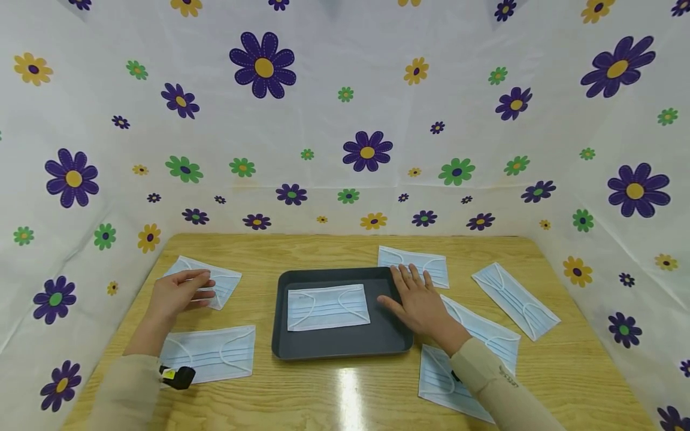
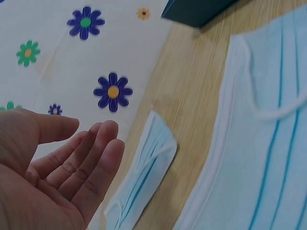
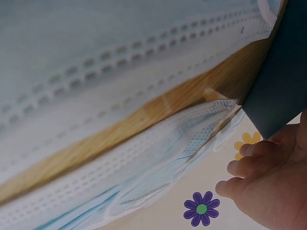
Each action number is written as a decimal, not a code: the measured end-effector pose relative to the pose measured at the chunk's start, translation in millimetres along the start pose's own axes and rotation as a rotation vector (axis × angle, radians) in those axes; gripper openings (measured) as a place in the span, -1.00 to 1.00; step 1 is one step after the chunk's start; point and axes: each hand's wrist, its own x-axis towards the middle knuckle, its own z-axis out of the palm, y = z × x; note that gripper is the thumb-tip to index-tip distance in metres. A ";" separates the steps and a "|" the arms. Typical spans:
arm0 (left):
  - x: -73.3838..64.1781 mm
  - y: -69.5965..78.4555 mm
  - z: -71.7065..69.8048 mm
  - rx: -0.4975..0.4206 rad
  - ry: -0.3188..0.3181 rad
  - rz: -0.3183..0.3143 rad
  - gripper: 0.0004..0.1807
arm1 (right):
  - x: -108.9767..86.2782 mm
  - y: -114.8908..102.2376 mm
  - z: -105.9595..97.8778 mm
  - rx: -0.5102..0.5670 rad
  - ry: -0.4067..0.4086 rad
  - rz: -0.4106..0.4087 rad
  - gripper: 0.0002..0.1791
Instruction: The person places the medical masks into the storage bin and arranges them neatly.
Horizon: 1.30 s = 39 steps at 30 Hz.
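Observation:
A dark grey tray (image 1: pixel 334 345) lies in the middle of the table, with one light blue face mask (image 1: pixel 327 307) flat inside it. My right hand (image 1: pixel 423 304) is spread out palm down over the tray's right rim, its fingers straight and its thumb pointing inward. Nothing is held in it. My left hand (image 1: pixel 180 292) hovers over a mask (image 1: pixel 229 280) at the far left, fingers loosely bent. In the left wrist view a gap shows between thumb and fingertips (image 2: pixel 112 148), with nothing there. Another mask (image 1: pixel 232 353) lies nearer, partly behind the left wrist.
Several more masks lie right of the tray: one behind the right fingers (image 1: pixel 388 257), one slanted at the far right (image 1: pixel 514 299), and two partly covered by the right forearm (image 1: pixel 496 383). A flowered white cloth (image 1: pixel 318 120) walls the wooden table's back and sides.

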 end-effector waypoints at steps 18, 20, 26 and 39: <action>16.7 -9.3 -58.9 0.139 0.181 -0.038 -0.29 | -0.4 0.9 0.0 -0.009 0.002 -0.010 -0.02; 20.9 -10.3 -63.4 0.160 0.206 -0.056 -0.30 | -0.2 0.9 -0.2 -0.010 0.003 -0.010 -0.02; 32.8 -17.0 -73.6 0.156 0.280 -0.125 -0.36 | -0.7 0.1 -0.5 -0.008 0.011 -0.017 -0.03; 39.9 -28.3 -77.4 0.218 0.349 -0.150 -0.40 | -0.5 0.1 -0.8 -0.011 0.003 -0.015 -0.02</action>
